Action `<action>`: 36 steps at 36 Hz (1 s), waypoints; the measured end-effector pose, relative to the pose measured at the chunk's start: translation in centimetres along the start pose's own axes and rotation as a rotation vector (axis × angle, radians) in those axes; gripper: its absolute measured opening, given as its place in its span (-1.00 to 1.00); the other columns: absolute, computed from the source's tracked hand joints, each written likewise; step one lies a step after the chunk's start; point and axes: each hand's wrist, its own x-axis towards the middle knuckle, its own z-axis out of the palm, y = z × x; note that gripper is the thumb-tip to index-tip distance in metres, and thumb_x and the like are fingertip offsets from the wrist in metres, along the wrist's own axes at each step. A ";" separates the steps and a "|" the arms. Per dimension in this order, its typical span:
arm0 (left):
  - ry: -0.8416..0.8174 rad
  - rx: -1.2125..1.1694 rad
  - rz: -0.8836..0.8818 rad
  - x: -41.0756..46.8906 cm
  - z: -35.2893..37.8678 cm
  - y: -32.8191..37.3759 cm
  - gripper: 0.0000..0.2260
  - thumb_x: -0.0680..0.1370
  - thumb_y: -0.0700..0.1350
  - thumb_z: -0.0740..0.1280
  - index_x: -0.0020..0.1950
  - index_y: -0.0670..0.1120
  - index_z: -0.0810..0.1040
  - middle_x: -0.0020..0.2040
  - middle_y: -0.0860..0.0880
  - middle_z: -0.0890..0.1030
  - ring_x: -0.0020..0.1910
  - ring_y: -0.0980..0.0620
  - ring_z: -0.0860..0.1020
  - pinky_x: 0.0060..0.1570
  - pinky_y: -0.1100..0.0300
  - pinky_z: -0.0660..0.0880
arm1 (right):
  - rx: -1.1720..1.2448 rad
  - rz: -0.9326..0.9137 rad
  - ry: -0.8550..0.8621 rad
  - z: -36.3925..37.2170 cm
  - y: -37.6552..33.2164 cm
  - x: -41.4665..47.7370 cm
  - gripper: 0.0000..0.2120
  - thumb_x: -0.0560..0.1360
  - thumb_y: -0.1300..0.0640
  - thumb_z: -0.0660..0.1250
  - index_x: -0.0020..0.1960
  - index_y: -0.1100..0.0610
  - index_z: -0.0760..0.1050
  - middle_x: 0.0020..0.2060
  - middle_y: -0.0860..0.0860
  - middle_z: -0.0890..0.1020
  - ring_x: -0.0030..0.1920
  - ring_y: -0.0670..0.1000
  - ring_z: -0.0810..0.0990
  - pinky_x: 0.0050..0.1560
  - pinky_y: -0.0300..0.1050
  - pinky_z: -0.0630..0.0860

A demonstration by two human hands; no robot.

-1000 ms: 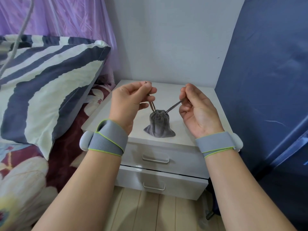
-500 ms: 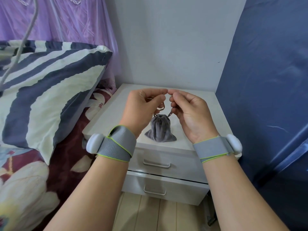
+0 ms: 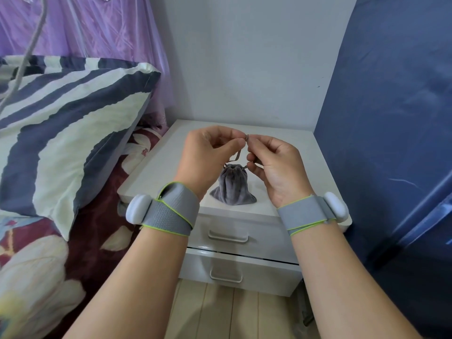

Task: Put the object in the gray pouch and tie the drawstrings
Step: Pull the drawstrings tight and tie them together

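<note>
The gray velvet pouch (image 3: 232, 185) stands upright near the front of the white nightstand (image 3: 303, 152), its mouth cinched closed. The object is not visible. Thin gray drawstrings (image 3: 237, 156) rise from its neck into my fingers. My left hand (image 3: 210, 152) and my right hand (image 3: 274, 162) meet just above the pouch, fingertips almost touching, each pinching a drawstring. A small piece of cord sticks up between the fingertips.
The nightstand has two drawers (image 3: 230, 237) with handles. A striped pillow (image 3: 68, 123) and a floral bedspread (image 3: 36, 270) lie at the left. A blue fabric panel (image 3: 391, 118) stands close on the right. Wooden floor (image 3: 220, 311) shows below.
A second ago my hands held the drawstrings apart, pulled outward. They have since come together above the pouch and now meet at the fingertips with the cords between them.
</note>
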 end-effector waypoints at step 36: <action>0.000 0.235 -0.015 -0.3 -0.3 -1.4 -0.87 0.47 -0.23 0.43 -0.12 0.00 0.68 -0.24 0.02 0.71 -0.32 0.18 0.61 -0.22 0.31 0.51 | 0.015 0.027 -0.209 -1.1 0.1 -0.2 -0.85 0.59 0.23 0.26 -0.08 0.14 0.60 -0.28 -0.01 0.54 -0.31 -0.09 0.49 -0.23 -0.25 0.49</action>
